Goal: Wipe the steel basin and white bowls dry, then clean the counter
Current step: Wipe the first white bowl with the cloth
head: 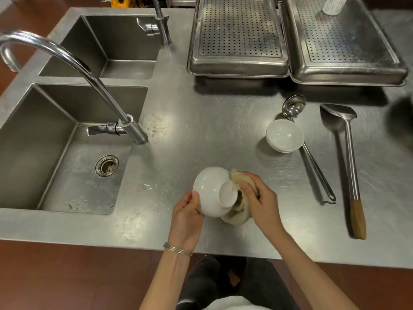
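Above the counter (201, 135), left fingers (194, 198) grip the white bowl (209, 189); right fingers (247, 189) pinch the cloth (237, 211).

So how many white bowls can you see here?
2. One white bowl is held upturned in the left hand while the right hand wipes it with a cloth. The other bowl sits upright on the counter, against the ladle.

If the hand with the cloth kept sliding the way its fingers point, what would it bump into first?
The right hand points left, pressing the cloth against the white bowl that the left hand holds. So it would most likely push into that bowl first; they look nearly touching already.
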Tool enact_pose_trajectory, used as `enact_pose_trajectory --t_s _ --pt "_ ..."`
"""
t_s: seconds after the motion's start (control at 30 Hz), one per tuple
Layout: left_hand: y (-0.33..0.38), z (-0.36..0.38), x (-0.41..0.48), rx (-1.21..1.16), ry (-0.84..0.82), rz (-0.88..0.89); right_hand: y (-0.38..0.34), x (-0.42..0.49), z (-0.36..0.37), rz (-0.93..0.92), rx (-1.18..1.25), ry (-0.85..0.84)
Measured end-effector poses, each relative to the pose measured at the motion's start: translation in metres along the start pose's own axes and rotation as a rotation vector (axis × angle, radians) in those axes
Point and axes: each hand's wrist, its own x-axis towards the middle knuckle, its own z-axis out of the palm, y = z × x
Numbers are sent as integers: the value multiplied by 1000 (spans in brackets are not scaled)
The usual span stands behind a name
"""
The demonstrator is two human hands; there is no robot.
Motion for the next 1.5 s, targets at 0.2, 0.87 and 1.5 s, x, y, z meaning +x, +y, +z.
enact_pose_trajectory --t_s 0.2,0.87,1.5 --pt "17 20 6 116 -41 102 -28 11 8 -301 -343 80" --pt "29 53 15 62 213 138 3 -15 32 -345 -330 95" --pt "26 36 18 -57 97 -26 -12 3 -8 -272 -279 208"
